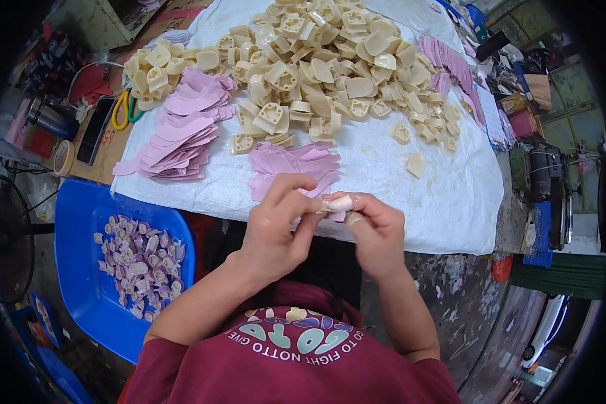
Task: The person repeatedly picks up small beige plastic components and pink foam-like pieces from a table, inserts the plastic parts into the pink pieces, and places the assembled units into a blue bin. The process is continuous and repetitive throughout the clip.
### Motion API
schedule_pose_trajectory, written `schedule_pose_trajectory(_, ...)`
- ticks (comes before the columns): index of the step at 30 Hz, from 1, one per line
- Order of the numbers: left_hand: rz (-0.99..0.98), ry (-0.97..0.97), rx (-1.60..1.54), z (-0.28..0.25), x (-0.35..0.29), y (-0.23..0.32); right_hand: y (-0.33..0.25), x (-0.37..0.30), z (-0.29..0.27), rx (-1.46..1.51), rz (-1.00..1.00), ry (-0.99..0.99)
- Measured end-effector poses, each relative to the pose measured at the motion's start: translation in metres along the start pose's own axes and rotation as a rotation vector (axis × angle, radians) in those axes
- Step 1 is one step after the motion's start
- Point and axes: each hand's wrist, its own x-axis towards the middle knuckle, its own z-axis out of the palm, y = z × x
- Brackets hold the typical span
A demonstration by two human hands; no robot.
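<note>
At the near edge of the table, my left hand (276, 225) and my right hand (378, 234) meet in front of me. Their fingertips pinch a small cream moulded piece (341, 203), shaped like a shoe heel, from both sides. A bit of pink sheet (337, 216) shows just below it; whether it is stuck on, I cannot tell. Just beyond my fingers lies a small stack of pink cut pieces (296, 163). Farther off rises a large heap of cream heel-shaped pieces (330, 67), several with hollow undersides. One loose cream piece (415, 164) sits apart at the right.
White cloth (424, 219) covers the table. A bigger pink stack (182, 128) lies left, and more pink pieces (451, 60) far right. A blue tub (81, 283) at lower left holds pink-covered pieces (141, 266). Scissors (120, 111), a phone (95, 131) and tape (63, 157) lie beyond it.
</note>
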Motion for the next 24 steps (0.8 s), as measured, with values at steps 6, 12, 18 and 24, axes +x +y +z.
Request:
schedule_pose_trajectory(6,-0.363,-0.058,-0.737,0.000,-0.005,-0.006,-0.011,0.002,0.000,-0.083,-0.273,0.024)
schedule_pose_trajectory(12,-0.459,-0.018,-0.725,0.004,-0.008,-0.001,-0.014,0.011,0.004,-0.561,-0.475,0.037)
schedule_pose_trajectory(18,-0.386,-0.110,-0.597,-0.001,-0.008,-0.003,-0.018,0.015,-0.002,-0.532,-0.469,-0.035)
schedule_pose_trajectory(24,0.073,-0.166,0.191,-0.013,0.003,-0.009,-0.009,0.015,0.008,-0.242,-0.246,0.088)
